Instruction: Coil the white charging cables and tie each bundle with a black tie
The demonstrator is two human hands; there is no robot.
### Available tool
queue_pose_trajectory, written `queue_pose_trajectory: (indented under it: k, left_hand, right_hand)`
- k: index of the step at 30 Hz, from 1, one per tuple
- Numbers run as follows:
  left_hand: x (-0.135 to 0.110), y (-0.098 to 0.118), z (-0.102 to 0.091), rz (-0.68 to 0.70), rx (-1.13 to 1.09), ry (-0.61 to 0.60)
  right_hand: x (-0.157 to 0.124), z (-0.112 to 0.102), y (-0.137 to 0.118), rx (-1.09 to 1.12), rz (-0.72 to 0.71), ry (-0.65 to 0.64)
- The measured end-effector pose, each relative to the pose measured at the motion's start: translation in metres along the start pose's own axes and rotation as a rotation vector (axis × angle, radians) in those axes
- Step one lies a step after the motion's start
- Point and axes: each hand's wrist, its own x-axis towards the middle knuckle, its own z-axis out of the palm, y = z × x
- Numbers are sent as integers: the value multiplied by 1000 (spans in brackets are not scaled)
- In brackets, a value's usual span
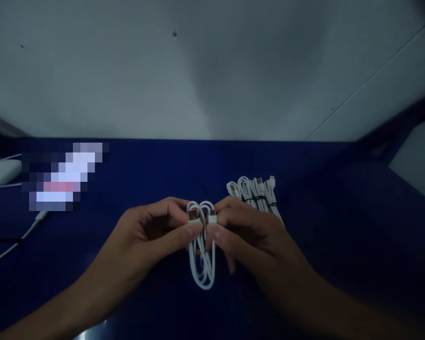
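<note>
A white USB cable [202, 264], folded into a long loop, hangs between both hands over the dark blue table [156, 165]. My left hand [152, 231] pinches the folded cable near its USB plug, thumb on top. Close against it from the right, my right hand [248, 231] pinches the same bundle by the other white connector. Both hands are closed on the cable. Just behind my right hand lie several coiled white cables [255, 192], each tied with a dark band, side by side on the table.
A white rounded device [2, 171] with a thin white cord [17, 241] sits at the table's far left edge. A blurred-out patch lies left of centre. A pale wall rises behind the table, and a dark ledge runs along the right.
</note>
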Motion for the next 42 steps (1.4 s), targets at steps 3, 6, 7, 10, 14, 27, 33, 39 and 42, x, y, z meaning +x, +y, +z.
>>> queue_pose_trajectory:
  k: [3, 6, 7, 10, 14, 27, 33, 39, 42]
  left_hand:
    - [1, 1, 0, 1, 26, -10]
    - [0, 4, 0, 4, 62, -7]
    - [0, 5, 0, 2, 70, -9]
    - [-1, 7, 0, 0, 81, -4]
    - [0, 7, 1, -1, 86, -7]
    - [-3, 6, 4, -62, 23, -64]
    - [0, 3, 2, -37, 40, -66]
    - [-3, 3, 0, -42, 44, -66]
    - [-3, 3, 0, -38, 34, -79]
  right_hand:
    - [0, 1, 0, -37, -5, -1]
    - [0, 1, 1, -50, -13, -1]
    - [0, 1, 1, -49, -18, 0]
    - [0, 0, 0, -49, -29, -4]
    - [-1, 0, -2, -65, -18, -10]
    - [-3, 0, -1, -69, 45, -19]
    - [-2, 2, -2, -95, 22, -16]
    - [0, 1, -1, -93, 8, -15]
    - [-1, 1, -1, -86, 9, -23]
